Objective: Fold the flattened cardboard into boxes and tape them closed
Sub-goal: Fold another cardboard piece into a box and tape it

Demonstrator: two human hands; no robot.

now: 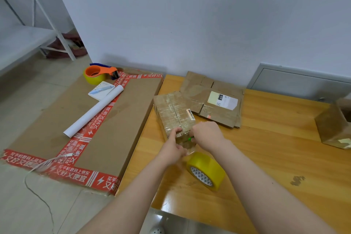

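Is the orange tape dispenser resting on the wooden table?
No, the orange tape dispenser sits on the big flat cardboard box to the left of the wooden table.

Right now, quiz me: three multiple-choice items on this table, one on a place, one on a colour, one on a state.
1. The loose yellow tape roll stands:
A. on the wooden table
B. on the floor
C. on the big flat parcel

2. The tape dispenser's frame is:
A. green
B. black
C. orange

3. The small box is:
A. lying flat
B. folded and taped over
C. open, flaps up

1 A: it stands on edge on the table, close to the box.
2 C: the frame is orange round its yellow roll.
3 B: glossy tape covers its closed top.
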